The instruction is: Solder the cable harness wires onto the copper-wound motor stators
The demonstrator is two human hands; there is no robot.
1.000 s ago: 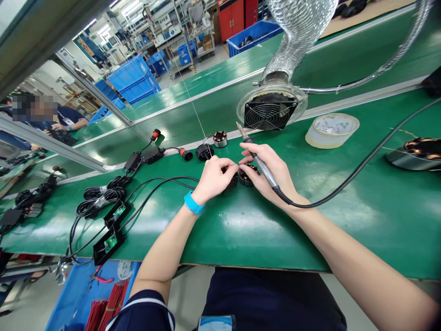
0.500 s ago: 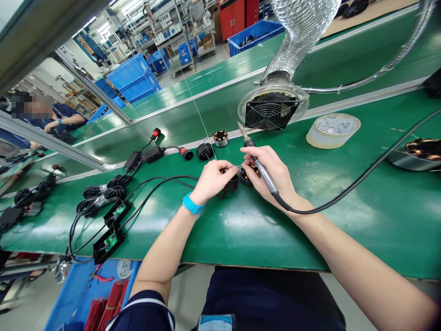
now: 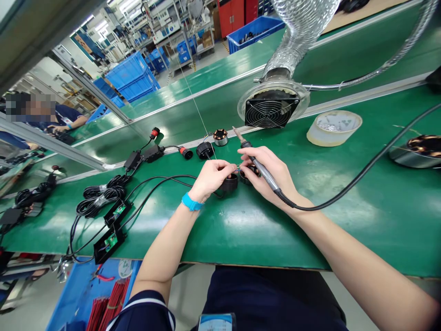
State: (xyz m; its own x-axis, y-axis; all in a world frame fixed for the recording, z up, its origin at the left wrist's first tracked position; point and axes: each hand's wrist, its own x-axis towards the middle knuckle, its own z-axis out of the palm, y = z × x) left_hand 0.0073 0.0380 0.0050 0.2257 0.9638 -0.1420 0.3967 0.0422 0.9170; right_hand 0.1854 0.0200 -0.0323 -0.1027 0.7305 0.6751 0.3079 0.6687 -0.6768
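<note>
The right hand (image 3: 272, 179) grips a soldering iron (image 3: 258, 162) like a pen, its tip raised off the green bench (image 3: 241, 230). Just beside it, the left hand (image 3: 211, 178) pinches shut over a black round housing (image 3: 229, 184); what it pinches is too small to tell. A copper-wound part (image 3: 248, 174) lies mostly hidden under the right fingers.

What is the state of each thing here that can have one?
Soldering iron, gripped in right hand, tip raised off the work.
Thin wire, pinched by left hand.
Black round part, flat on the belt, under left fingers.
Tape roll, lying flat.
Black cables, coiled and tied.
Fan, spinning or not: cannot tell.
</note>
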